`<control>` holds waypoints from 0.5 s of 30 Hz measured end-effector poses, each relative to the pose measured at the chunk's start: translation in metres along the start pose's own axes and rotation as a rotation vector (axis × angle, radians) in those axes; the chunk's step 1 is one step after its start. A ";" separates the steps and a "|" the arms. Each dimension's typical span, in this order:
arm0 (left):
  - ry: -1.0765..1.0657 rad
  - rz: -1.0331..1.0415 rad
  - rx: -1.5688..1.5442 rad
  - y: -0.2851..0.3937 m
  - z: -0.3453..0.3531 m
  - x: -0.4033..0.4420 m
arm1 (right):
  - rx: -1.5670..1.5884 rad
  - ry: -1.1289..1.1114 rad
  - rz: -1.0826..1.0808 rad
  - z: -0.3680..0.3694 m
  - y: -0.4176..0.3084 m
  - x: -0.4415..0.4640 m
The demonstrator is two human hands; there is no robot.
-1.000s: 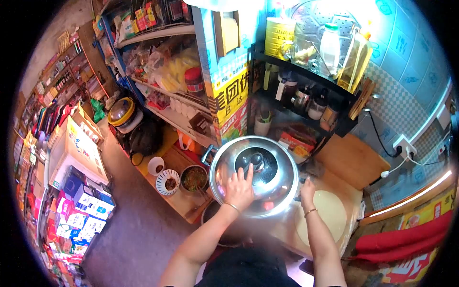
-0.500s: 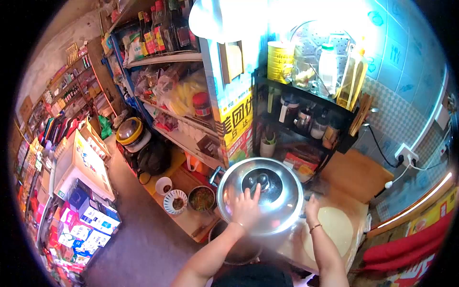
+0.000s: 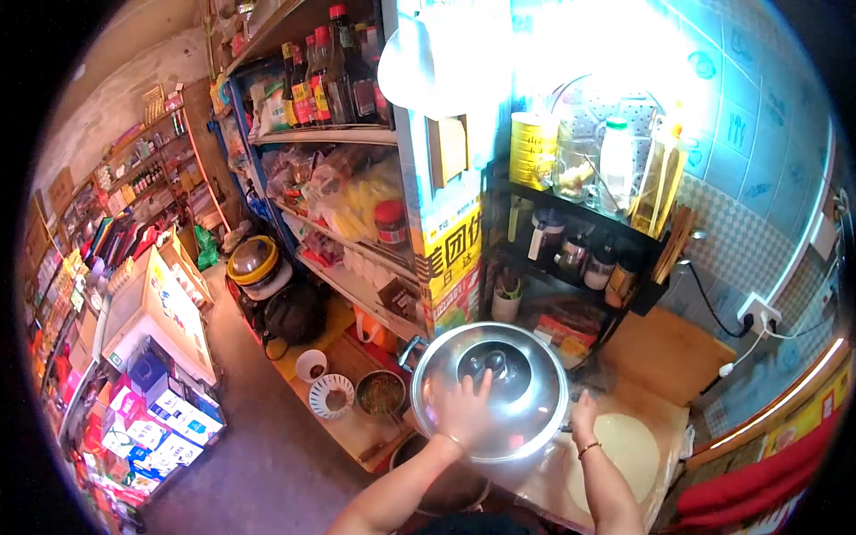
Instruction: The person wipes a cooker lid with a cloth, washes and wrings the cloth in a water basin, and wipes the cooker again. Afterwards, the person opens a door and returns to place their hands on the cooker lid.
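Observation:
A round metal lid [image 3: 526, 392] with a dark glass centre and black knob covers a pan. My left hand [image 3: 464, 410] lies over the near left part of the lid, fingers spread, the fingertips near the knob; its edges are a little blurred. At the lid's right side my right hand [image 3: 584, 413] is closed around the pan's handle, which it mostly hides. Beside and below that hand, a pale round sheet of dough [image 3: 629, 455] lies on the work surface, partly behind my right forearm.
Two small bowls [image 3: 311, 366] [image 3: 332, 396] and a metal bowl of chopped food [image 3: 381, 392] stand left of the lid. A dark pot [image 3: 446, 490] is below it. Behind are a black rack [image 3: 571, 201] and loaded shelves [image 3: 330, 136]. A wooden board [image 3: 669, 357] leans at right.
The view has tilted upward, so the lid, hands and bowls appear lower in the picture. My left hand stays over the lid and my right hand stays at the handle.

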State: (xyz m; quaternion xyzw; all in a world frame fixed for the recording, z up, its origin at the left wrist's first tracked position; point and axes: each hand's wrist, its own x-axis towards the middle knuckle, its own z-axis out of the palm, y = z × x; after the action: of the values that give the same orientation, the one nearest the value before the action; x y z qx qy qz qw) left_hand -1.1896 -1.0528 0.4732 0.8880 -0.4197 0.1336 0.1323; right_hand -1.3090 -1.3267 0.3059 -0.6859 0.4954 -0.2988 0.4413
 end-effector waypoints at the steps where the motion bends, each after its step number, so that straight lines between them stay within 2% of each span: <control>1: 0.026 0.014 0.019 -0.001 0.003 -0.001 | 0.003 0.001 -0.003 0.000 0.001 0.000; 11: -0.009 0.012 0.111 0.002 -0.007 -0.001 | -0.044 0.032 -0.077 0.000 -0.002 -0.003; 14: 0.018 0.000 0.003 0.002 -0.006 0.000 | 0.042 0.009 -0.062 -0.001 -0.002 -0.002; 15: 0.024 0.004 0.007 0.000 -0.002 0.000 | 0.051 -0.026 0.002 -0.002 -0.005 -0.003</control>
State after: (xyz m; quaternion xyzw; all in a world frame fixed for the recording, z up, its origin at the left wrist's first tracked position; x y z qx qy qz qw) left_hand -1.1905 -1.0520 0.4754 0.8860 -0.4193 0.1457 0.1339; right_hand -1.3092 -1.3242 0.3117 -0.6777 0.4829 -0.3019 0.4651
